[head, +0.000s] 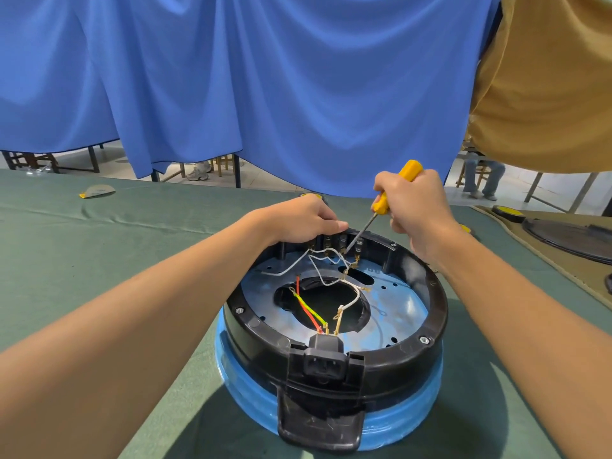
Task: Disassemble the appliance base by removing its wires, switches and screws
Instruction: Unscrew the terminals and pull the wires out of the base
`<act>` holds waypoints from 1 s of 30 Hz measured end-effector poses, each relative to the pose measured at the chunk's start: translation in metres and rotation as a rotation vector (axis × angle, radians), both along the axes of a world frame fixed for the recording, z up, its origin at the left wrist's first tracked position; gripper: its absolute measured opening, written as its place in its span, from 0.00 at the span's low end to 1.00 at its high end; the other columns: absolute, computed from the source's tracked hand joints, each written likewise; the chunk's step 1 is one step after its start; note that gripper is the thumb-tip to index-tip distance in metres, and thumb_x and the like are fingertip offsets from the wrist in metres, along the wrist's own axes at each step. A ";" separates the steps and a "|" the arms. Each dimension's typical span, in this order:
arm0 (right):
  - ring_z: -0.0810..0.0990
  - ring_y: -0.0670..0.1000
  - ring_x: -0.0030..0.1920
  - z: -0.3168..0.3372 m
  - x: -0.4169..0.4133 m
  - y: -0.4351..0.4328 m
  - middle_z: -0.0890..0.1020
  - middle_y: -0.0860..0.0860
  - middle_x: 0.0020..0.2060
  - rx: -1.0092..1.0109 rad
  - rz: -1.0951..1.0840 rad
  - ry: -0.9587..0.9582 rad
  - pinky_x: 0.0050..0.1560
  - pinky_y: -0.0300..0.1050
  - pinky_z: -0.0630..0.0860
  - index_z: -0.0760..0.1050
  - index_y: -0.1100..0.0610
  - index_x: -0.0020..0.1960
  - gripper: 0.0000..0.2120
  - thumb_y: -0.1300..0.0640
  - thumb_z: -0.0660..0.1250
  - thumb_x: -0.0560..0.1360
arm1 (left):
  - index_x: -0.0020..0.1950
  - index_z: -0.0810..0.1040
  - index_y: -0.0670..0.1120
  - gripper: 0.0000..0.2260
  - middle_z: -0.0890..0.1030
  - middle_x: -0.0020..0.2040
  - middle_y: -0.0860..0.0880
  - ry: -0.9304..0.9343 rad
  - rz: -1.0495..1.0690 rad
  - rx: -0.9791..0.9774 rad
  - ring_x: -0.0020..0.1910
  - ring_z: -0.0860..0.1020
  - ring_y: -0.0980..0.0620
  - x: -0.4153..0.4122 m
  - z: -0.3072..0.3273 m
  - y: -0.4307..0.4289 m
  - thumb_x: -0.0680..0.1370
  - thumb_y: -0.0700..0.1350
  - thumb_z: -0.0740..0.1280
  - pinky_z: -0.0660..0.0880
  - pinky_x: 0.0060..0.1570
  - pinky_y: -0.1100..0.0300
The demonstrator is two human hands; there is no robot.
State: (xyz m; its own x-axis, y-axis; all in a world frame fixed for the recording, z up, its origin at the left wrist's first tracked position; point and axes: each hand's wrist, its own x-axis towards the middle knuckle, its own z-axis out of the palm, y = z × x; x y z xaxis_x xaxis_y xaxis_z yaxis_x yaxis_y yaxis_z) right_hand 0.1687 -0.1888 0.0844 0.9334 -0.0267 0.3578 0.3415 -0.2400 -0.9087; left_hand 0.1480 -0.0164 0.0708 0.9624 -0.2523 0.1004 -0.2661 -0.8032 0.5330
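One base: round black-and-blue plastic appliance base sits open side up on green cloth table, its far rim under both hands.
Left hand: fingers curled over the far rim, gripping it.
Right hand: fist round yellow-handled screwdriver, tip at terminals beside white wires.
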 end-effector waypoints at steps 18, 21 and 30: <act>0.70 0.53 0.31 -0.016 -0.028 0.000 0.74 0.56 0.26 -0.036 -0.015 -0.049 0.34 0.49 0.70 0.74 0.71 0.36 0.17 0.54 0.65 0.70 | 0.46 0.82 0.39 0.19 0.71 0.33 0.46 0.014 0.078 0.047 0.32 0.66 0.51 -0.006 0.010 0.009 0.79 0.55 0.64 0.66 0.36 0.56; 0.69 0.48 0.27 -0.015 -0.027 -0.001 0.76 0.56 0.27 -0.004 -0.098 -0.107 0.30 0.42 0.69 0.76 0.72 0.39 0.16 0.56 0.65 0.70 | 0.50 0.80 0.36 0.21 0.69 0.34 0.46 -0.023 0.065 0.079 0.31 0.65 0.52 -0.006 0.006 0.010 0.80 0.54 0.62 0.64 0.32 0.62; 0.70 0.51 0.29 -0.015 -0.023 -0.004 0.75 0.49 0.21 0.143 -0.031 -0.069 0.33 0.47 0.66 0.76 0.64 0.29 0.16 0.55 0.65 0.70 | 0.51 0.81 0.42 0.14 0.68 0.30 0.50 -0.049 0.097 0.006 0.24 0.64 0.59 -0.013 -0.005 0.012 0.81 0.51 0.62 0.62 0.26 0.69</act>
State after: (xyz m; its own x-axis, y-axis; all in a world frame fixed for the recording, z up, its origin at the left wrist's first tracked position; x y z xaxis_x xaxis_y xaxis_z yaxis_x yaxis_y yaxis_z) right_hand 0.1460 -0.1925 0.0690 0.9048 -0.1104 0.4112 0.3984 -0.1212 -0.9092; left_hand 0.1354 -0.0043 0.0662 0.9763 -0.1588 0.1471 -0.2128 -0.8296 0.5163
